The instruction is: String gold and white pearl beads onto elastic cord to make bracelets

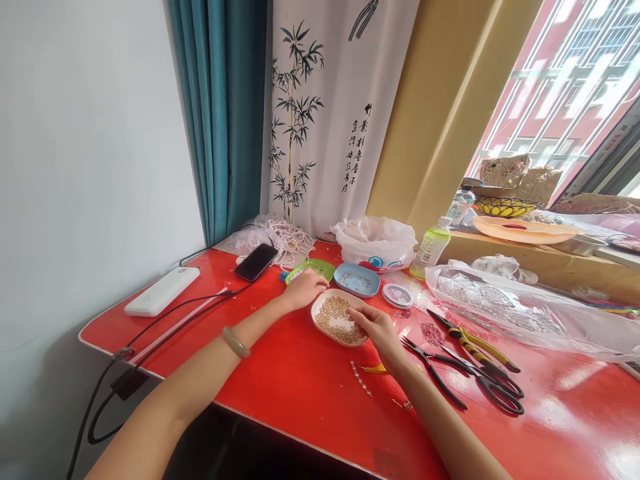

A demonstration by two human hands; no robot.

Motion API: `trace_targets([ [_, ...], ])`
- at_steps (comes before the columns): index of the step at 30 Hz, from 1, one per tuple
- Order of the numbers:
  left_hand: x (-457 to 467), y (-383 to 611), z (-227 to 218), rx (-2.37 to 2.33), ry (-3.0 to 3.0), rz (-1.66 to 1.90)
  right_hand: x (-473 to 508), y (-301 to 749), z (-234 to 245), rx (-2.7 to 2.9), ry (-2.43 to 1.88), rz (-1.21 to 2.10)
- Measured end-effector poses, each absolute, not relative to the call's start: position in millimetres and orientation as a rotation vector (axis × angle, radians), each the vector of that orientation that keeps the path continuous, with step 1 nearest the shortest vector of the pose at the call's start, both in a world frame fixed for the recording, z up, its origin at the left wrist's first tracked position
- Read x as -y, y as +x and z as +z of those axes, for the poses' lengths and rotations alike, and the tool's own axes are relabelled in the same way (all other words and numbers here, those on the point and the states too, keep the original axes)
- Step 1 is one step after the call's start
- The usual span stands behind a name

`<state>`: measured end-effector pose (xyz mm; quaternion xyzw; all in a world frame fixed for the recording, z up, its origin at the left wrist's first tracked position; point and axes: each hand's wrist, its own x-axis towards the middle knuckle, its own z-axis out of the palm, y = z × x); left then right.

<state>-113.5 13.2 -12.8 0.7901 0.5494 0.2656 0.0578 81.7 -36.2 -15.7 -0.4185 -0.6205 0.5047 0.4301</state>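
Observation:
A cream dish (320, 326) of small gold beads (334, 311) sits on the red table in front of me. My right hand (376, 328) is over its right side, thumb and fingertips pinched together just above the beads. What they pinch is too small to make out. My left hand (306, 291) is at the dish's upper left edge, beside a green dish (324, 268). Its fingers are bent and drawn together, and whatever they hold is hidden. Behind lies a blue dish (373, 287) with small clear or silvery pieces. A short beaded strand (361, 380) lies near the front.
Black-handled pliers (435, 373), scissors (483, 377) and yellow-handled pliers (475, 347) lie to the right, near dark red beads (431, 335). Plastic bags (375, 243) and a bottle (431, 248) stand behind. A phone (257, 261), power bank (163, 291) and cables are left.

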Motion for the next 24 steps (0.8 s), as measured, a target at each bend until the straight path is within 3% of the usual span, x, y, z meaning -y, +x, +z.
trace_targets([
  [24, -36.9, -168.2, -27.1, -1.965, 2.283, 0.679, 41.0, 80.3, -8.9, 1.577, -1.070, 1.240],
])
